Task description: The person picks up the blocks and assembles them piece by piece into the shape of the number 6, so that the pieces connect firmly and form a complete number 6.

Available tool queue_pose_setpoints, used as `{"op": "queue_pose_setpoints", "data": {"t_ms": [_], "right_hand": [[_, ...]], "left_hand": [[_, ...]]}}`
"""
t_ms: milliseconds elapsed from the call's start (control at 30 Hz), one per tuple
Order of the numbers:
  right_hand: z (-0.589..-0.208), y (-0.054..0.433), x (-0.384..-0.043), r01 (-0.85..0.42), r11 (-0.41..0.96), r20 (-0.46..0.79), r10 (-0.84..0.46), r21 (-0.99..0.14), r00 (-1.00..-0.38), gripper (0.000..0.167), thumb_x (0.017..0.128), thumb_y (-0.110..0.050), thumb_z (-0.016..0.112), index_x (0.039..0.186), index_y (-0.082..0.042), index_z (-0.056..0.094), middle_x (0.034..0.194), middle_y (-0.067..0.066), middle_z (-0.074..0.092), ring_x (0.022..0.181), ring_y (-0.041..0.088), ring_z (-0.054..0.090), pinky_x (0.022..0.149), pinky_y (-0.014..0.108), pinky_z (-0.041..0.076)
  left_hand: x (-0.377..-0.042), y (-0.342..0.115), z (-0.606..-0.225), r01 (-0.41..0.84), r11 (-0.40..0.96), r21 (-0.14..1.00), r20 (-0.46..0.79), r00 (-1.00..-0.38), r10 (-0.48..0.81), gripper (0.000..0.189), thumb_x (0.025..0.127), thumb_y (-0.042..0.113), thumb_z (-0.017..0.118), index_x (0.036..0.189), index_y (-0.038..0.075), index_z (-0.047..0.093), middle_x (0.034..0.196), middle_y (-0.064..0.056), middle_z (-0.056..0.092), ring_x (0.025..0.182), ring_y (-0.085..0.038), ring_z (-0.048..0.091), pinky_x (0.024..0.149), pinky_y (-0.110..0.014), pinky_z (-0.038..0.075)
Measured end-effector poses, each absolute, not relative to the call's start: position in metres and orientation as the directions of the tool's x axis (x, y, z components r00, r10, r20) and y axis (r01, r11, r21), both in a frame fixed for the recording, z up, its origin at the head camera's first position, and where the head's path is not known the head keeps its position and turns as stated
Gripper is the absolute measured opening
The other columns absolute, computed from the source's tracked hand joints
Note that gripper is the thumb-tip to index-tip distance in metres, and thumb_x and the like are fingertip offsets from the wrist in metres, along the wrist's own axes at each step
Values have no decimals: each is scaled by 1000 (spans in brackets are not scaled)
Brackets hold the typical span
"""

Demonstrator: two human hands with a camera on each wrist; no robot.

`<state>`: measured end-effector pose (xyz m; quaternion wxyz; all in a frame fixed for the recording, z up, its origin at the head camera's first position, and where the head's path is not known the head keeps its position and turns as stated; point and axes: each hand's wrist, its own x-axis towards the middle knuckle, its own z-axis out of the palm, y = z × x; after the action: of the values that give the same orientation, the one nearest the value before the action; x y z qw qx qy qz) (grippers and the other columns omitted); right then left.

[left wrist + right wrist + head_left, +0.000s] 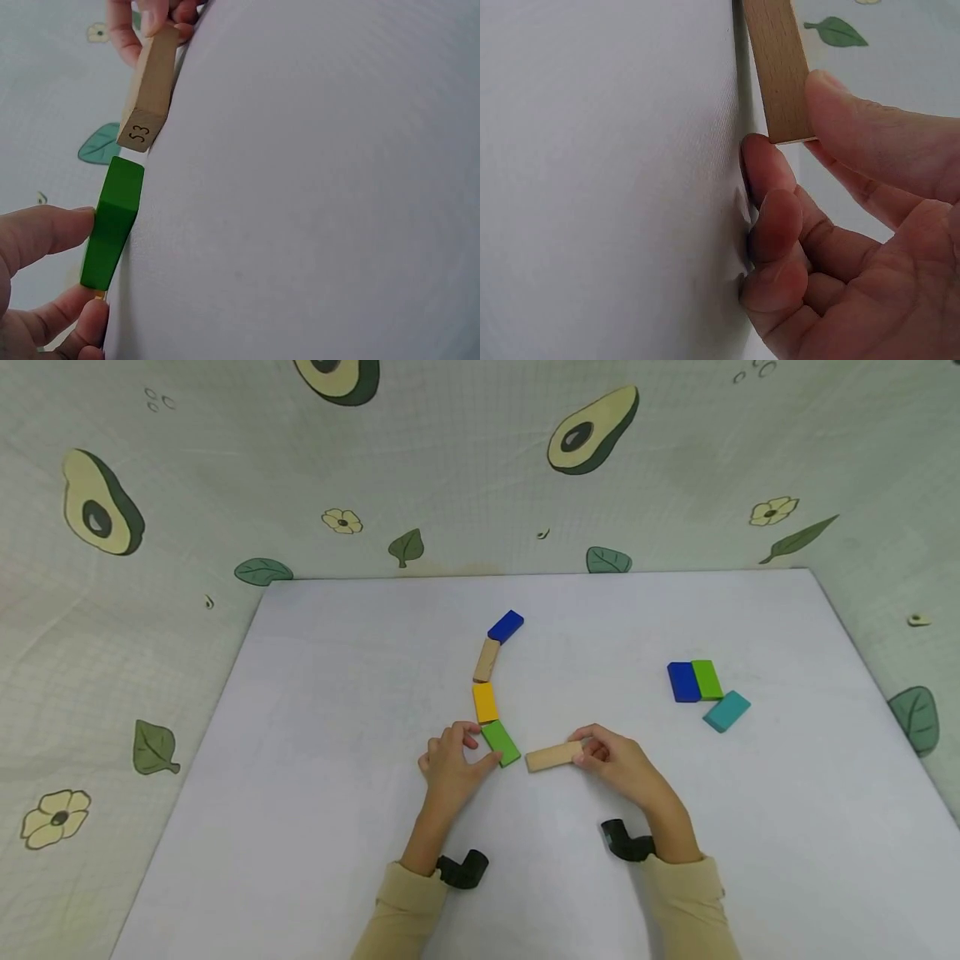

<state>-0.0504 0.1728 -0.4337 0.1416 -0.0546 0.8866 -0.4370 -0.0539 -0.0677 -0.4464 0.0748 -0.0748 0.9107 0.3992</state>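
My left hand (452, 770) pinches a green block (500, 743) between thumb and fingers at the lower end of a curved line on the white table. Above it, end to end, lie a yellow block (485, 702), a plain wooden block (487, 660) and a blue block (506, 626). A longer wooden block (552, 757) is gripped at its right end by my right hand (621, 767). Its free end points at the green block across a small gap. In the left wrist view that wooden block (150, 82) shows "53" on its end face.
Off to the right, a dark blue block (683, 682) and a second green block (707, 680) lie side by side, with a teal block (727, 712) at their lower corner. Avocado-patterned cloth (480, 468) hangs behind the white table (360, 660).
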Motion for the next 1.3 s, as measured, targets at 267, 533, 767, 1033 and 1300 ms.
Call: {"op": "queue_pose_setpoints", "data": {"t_ms": [267, 533, 767, 1033, 1300], "right_hand": [[-431, 167, -50, 18, 622, -195, -219, -783, -956, 18, 85, -4, 64, 102, -2, 62, 79, 3, 50, 71, 13, 42, 62, 22, 35], [-431, 165, -51, 11, 624, -195, -227, -781, -954, 18, 84, -5, 65, 101, -3, 64, 79, 3, 49, 71, 13, 41, 63, 23, 35], [-432, 164, -51, 22, 628, -208, -224, -778, -952, 19, 84, -5, 65, 102, -1, 63, 79, 4, 50, 71, 14, 41, 61, 23, 35], [-431, 165, -52, 93, 628, -271, -193, -772, -943, 20, 84, -7, 65, 103, 0, 62, 81, 5, 49, 73, 16, 43, 62, 23, 36], [-430, 164, -52, 98, 621, -271, -191, -778, -943, 20, 85, -8, 65, 102, 2, 62, 82, 6, 50, 73, 16, 43, 62, 24, 36]], "left_hand": [[-54, -67, -446, -193, 671, 716, -191, -978, -78, 40, 76, 30, 75, 107, 16, 54, 86, -1, 51, 92, -24, 42, 87, -47, 22], [-53, -66, -444, -196, 668, 718, -192, -978, -80, 40, 76, 30, 75, 107, 15, 54, 87, -2, 51, 91, -24, 41, 87, -48, 21], [-53, -66, -445, -197, 675, 711, -192, -978, -83, 40, 76, 31, 75, 107, 16, 54, 87, -1, 50, 91, -23, 41, 86, -47, 21], [-53, -66, -445, -197, 676, 710, -194, -978, -82, 41, 76, 31, 75, 107, 16, 54, 87, -1, 51, 90, -23, 41, 86, -47, 22], [-53, -66, -444, -202, 679, 706, -199, -976, -84, 41, 76, 31, 75, 108, 16, 53, 88, -2, 51, 89, -23, 40, 86, -47, 22]]}}
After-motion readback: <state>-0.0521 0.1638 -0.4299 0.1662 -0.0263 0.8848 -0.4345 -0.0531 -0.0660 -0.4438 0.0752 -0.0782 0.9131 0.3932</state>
